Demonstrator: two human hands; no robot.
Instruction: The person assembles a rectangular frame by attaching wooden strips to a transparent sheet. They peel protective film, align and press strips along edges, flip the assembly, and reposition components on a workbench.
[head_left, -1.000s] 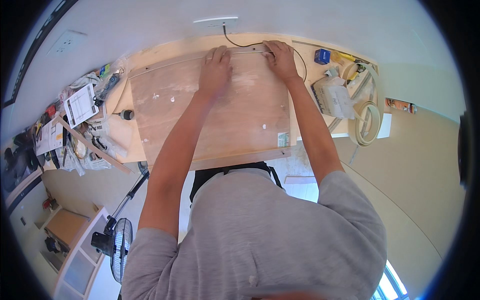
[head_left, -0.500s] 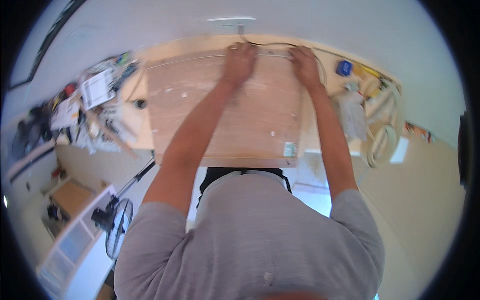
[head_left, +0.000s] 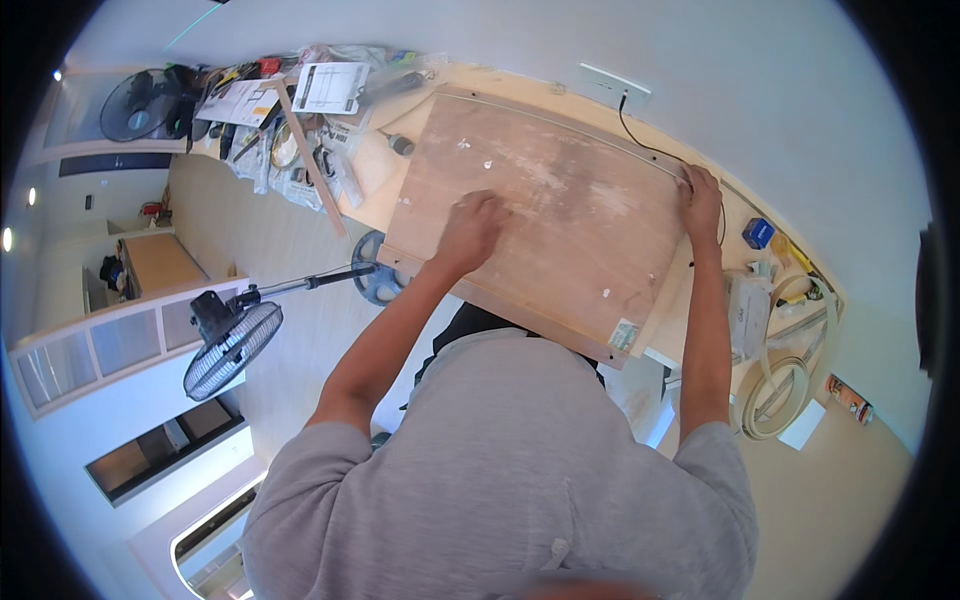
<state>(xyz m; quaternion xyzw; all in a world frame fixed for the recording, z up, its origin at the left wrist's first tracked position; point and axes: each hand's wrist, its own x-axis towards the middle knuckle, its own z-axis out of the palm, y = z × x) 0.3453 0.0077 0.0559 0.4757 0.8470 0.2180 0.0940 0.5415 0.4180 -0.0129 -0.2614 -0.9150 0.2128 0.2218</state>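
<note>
A wide reddish-brown wooden board (head_left: 550, 220), scuffed pale in places, lies on the light wood worktop. My left hand (head_left: 472, 232) is over its left half, blurred by motion; whether it touches the surface I cannot tell. At the board's far right corner is my right hand (head_left: 702, 205), its fingers bent down. Between those fingers, what is held is hidden. A thin black cable (head_left: 640, 140) runs from a white wall socket (head_left: 615, 85) to that hand and shows again beside it. Along the board's far edge stretches a thin pale line (head_left: 560, 123).
Papers (head_left: 330, 88), a wooden strip (head_left: 312, 165) and plastic bags crowd the worktop's left end. To the right are a blue box (head_left: 758, 233), a plastic-wrapped package (head_left: 748, 315) and a coil of cream edging (head_left: 775, 398). A standing fan (head_left: 235, 345) is on the left.
My left hand has left the far edge and come back toward me over the board. My right hand remains at the far right corner. The view has turned, showing more of the room at left.
</note>
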